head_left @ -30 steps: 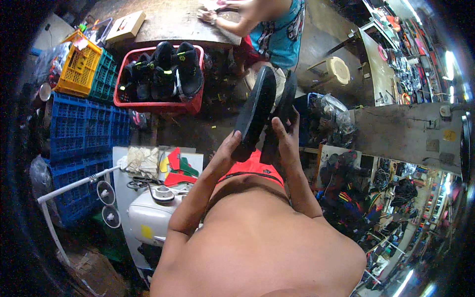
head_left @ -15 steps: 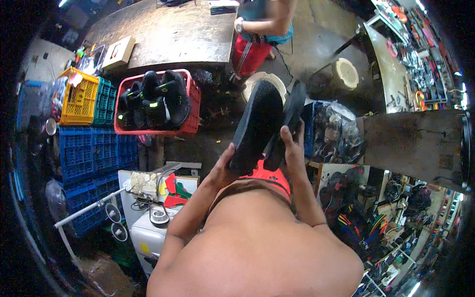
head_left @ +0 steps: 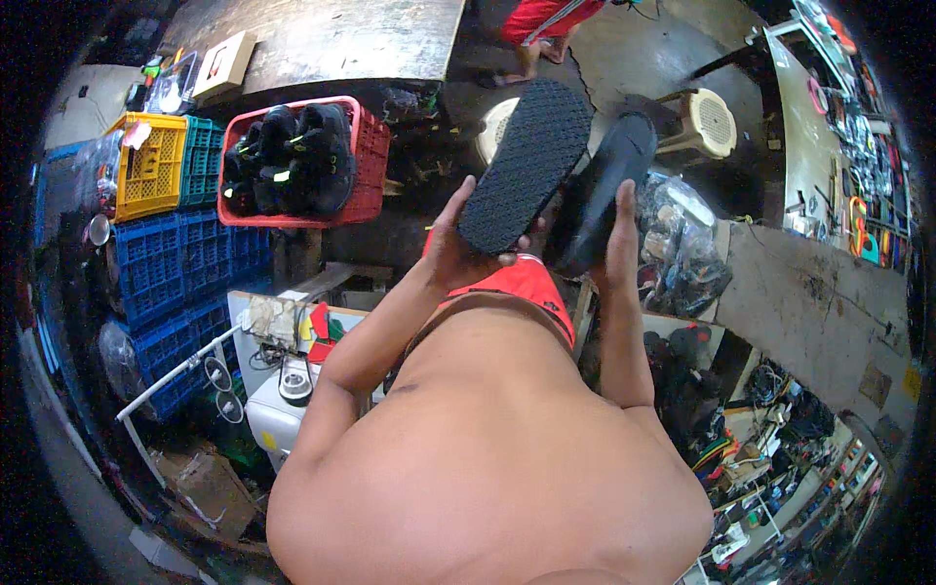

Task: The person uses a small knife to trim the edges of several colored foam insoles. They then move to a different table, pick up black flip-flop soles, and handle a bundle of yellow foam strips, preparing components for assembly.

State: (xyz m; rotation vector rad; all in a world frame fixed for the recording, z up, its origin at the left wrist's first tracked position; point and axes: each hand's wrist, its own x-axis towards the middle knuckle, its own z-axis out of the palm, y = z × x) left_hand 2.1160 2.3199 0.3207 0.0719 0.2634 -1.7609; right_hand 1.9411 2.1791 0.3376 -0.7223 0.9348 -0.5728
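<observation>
My left hand (head_left: 451,232) grips the near end of a black shoe sole (head_left: 531,161), its tread turned up toward me. The thumb lies along its left edge, and fingertips show under the lower right side. Beside it, my right hand (head_left: 618,239) is closed on a second black sole (head_left: 609,180), tilted, with a smoother dark face showing. The two lie side by side in front of my red shorts, their far ends slightly apart. Whether either has an upper attached underneath is hidden.
A red crate (head_left: 370,175) of black shoes stands front left, near yellow (head_left: 151,161) and blue crates (head_left: 156,283). Beyond are a wooden table (head_left: 341,58), pale stools (head_left: 707,122) and another person's legs (head_left: 531,58). Bagged items (head_left: 678,234) sit to the right; a white machine (head_left: 268,414) left.
The left sole has turned so its tread faces up more fully. The right sole has moved right and rolled to show a broader face. The other person has shifted toward the top edge.
</observation>
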